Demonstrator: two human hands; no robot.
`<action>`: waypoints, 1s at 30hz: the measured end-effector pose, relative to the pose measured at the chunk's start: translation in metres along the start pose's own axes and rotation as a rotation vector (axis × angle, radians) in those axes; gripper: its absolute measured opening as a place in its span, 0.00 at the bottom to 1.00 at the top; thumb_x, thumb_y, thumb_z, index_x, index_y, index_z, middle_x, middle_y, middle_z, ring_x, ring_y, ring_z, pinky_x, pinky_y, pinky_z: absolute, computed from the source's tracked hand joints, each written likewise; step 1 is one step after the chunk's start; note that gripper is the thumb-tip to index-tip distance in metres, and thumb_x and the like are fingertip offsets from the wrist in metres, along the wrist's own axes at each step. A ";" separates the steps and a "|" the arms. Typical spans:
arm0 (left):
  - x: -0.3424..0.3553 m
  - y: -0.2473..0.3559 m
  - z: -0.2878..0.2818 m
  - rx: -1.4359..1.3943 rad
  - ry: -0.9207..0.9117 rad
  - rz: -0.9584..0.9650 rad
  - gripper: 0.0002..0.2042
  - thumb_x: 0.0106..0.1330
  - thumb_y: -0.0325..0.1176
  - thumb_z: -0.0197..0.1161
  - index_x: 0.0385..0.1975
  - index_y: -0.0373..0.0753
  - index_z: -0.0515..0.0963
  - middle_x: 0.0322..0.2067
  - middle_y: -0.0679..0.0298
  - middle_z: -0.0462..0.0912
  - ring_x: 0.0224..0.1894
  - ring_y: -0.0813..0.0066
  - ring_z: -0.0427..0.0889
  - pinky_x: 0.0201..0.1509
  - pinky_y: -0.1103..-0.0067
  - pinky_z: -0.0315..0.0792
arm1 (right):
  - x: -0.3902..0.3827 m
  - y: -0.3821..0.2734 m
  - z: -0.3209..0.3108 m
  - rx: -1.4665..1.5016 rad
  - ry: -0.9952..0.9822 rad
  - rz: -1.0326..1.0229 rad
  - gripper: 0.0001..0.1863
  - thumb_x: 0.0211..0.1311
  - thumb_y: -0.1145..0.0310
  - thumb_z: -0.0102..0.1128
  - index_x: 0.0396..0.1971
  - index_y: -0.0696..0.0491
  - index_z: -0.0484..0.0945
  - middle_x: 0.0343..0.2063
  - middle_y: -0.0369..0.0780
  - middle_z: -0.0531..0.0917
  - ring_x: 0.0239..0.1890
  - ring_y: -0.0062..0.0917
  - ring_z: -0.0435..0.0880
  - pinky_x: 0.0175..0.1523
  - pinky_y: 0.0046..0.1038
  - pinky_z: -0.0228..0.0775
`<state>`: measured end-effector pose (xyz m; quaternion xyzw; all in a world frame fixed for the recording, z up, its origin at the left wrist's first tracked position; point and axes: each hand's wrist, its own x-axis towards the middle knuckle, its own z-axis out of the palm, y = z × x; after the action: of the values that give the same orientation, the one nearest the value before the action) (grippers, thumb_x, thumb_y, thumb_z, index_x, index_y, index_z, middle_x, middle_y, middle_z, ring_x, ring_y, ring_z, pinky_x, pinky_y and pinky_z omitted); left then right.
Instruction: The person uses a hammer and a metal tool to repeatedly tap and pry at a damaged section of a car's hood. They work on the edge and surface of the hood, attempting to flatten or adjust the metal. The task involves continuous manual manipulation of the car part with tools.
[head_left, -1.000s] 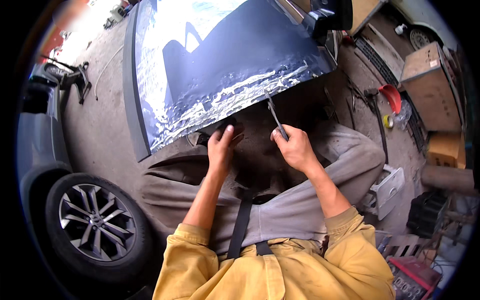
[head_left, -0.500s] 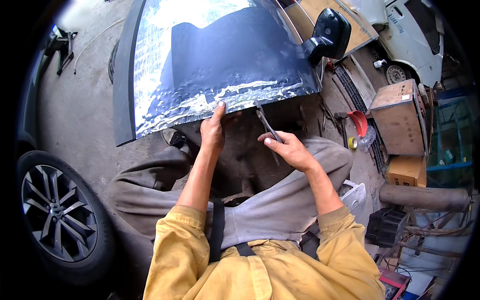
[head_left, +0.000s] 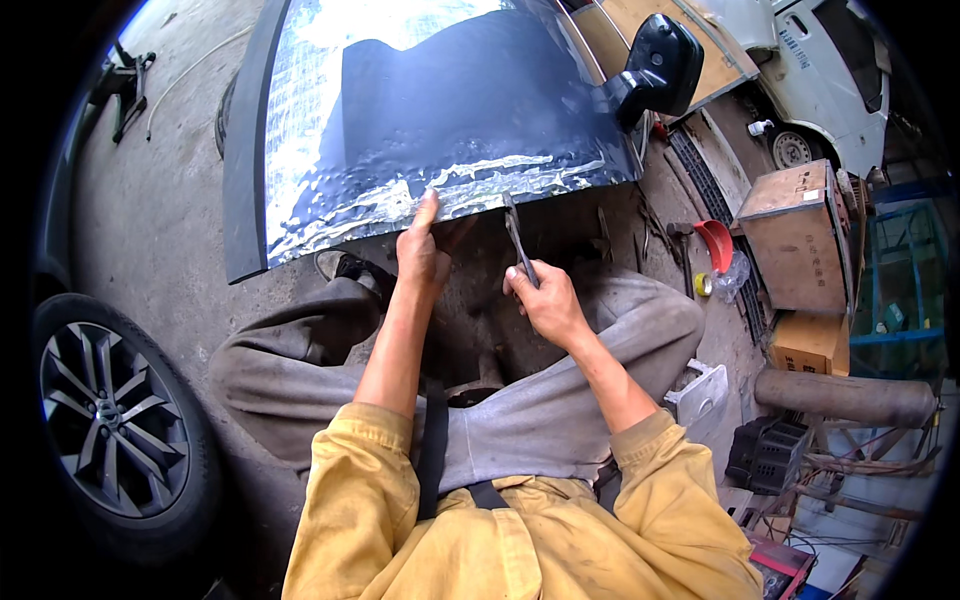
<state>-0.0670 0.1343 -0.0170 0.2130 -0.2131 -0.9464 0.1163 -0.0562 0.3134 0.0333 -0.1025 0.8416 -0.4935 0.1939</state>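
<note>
A dark blue car door [head_left: 440, 110] lies flat before me, its near edge wrinkled and coated with whitish, peeling-looking residue. My left hand [head_left: 422, 250] pinches that edge near its middle, thumb on top and fingers underneath, partly hidden. In my right hand [head_left: 546, 300] is a pair of dark metal pliers [head_left: 514, 228], the fingers wrapped around the handles. The pliers point away from me, and their jaws meet the door's edge to the right of my left thumb. Whether the jaws are clamped on the metal is too small to tell.
A black side mirror [head_left: 660, 70] sticks out at the door's right. A wheel [head_left: 115, 420] stands at my left. To the right are a red curved piece [head_left: 714, 246], a tape roll [head_left: 703, 285], a wooden crate [head_left: 790, 235] and a metal cylinder [head_left: 845, 395].
My right hand has moved left and slightly up, closing around the plier handles, which stood apart before. My left hand has shifted slightly left along the edge.
</note>
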 end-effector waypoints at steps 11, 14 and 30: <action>0.010 -0.007 0.000 -0.005 -0.032 0.154 0.13 0.66 0.34 0.56 0.46 0.35 0.71 0.41 0.60 0.78 0.43 0.67 0.80 0.45 0.66 0.79 | 0.001 -0.001 -0.001 -0.003 0.001 -0.003 0.15 0.61 0.64 0.54 0.19 0.58 0.76 0.14 0.40 0.75 0.19 0.24 0.73 0.28 0.29 0.64; 0.011 -0.008 0.002 -0.016 0.000 0.163 0.13 0.66 0.34 0.56 0.46 0.34 0.71 0.41 0.59 0.78 0.41 0.66 0.81 0.43 0.66 0.80 | 0.002 -0.002 -0.001 -0.012 -0.002 -0.004 0.15 0.61 0.64 0.54 0.19 0.58 0.76 0.14 0.40 0.75 0.19 0.25 0.74 0.28 0.29 0.65; 0.003 -0.002 -0.002 0.068 0.048 0.149 0.14 0.65 0.34 0.58 0.45 0.33 0.72 0.43 0.58 0.78 0.45 0.63 0.79 0.51 0.64 0.76 | -0.002 -0.006 -0.005 -0.013 -0.042 -0.048 0.15 0.60 0.62 0.54 0.21 0.59 0.76 0.23 0.46 0.76 0.30 0.37 0.76 0.38 0.34 0.66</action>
<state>-0.0694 0.1344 -0.0208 0.2231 -0.2573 -0.9220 0.1841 -0.0570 0.3153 0.0411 -0.1340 0.8380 -0.4902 0.1988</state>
